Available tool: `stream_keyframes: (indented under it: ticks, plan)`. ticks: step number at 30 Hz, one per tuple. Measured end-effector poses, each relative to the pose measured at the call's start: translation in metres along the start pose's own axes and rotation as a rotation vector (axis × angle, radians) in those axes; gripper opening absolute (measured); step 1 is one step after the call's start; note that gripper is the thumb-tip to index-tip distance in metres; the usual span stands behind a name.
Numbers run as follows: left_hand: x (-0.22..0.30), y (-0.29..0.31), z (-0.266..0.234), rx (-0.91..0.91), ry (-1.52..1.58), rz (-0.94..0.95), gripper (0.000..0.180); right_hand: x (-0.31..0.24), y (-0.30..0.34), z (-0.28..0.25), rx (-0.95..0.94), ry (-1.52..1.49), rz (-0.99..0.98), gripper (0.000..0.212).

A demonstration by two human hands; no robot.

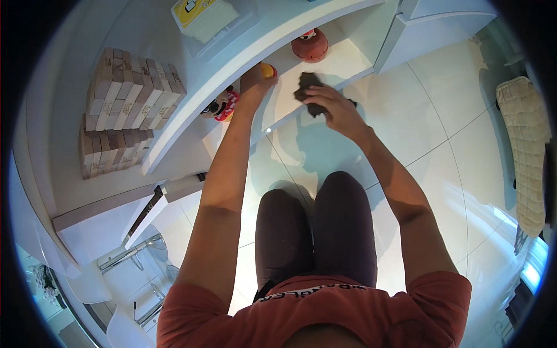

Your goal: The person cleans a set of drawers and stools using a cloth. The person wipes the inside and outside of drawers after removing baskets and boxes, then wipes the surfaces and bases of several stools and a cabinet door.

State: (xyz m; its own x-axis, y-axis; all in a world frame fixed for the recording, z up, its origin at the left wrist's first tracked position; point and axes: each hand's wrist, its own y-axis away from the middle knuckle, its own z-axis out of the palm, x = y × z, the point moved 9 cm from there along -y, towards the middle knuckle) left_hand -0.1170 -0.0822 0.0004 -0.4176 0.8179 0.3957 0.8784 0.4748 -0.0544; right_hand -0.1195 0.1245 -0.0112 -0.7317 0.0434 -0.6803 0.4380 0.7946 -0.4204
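Observation:
My right hand is closed round a crumpled dark cloth, held over the front edge of the lower shelf. My left hand reaches in under the curved upper shelf. Its fingers are closed at a small rounded yellow-and-red object, most of which is hidden by the hand. Close to my left wrist is a figurine in black, red and white, partly covered by the upper shelf. Farther back on the lower shelf stands a reddish round-based figure, its top cut off by the shelf above.
Stacked wooden blocks stand on the upper shelf at the left. Beyond them lies a clear plastic box with a yellow card. White stools are at lower left. A quilted beige cushion is at the far right, above tiled floor.

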Motion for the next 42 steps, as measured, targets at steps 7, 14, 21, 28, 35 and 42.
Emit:
stream_keyframes:
  ticks: [7,14,21,28,35,42]
  plan:
    - [0.005,0.020,-0.009,0.163,0.013,0.038,0.066,0.032,0.017,-0.059,0.400,-0.010,0.361,0.025]
    - [-0.004,0.143,-0.031,0.943,0.305,-0.149,0.071,0.043,-0.046,-0.099,0.368,0.067,0.736,0.080]
    - [-0.085,0.140,-0.027,0.831,0.236,-0.615,0.112,0.052,-0.087,-0.060,0.049,0.192,0.678,0.104]
    - [-0.106,0.133,-0.026,0.761,0.189,-0.699,0.106,0.050,-0.083,-0.061,0.208,0.300,0.669,0.080]
    - [-0.111,0.135,-0.027,0.820,0.224,-0.551,0.103,0.054,-0.082,-0.066,0.265,0.252,0.628,0.081]
    - [-0.114,0.143,-0.032,0.801,0.233,-0.562,0.103,0.033,-0.051,-0.073,0.289,0.236,0.744,0.086]
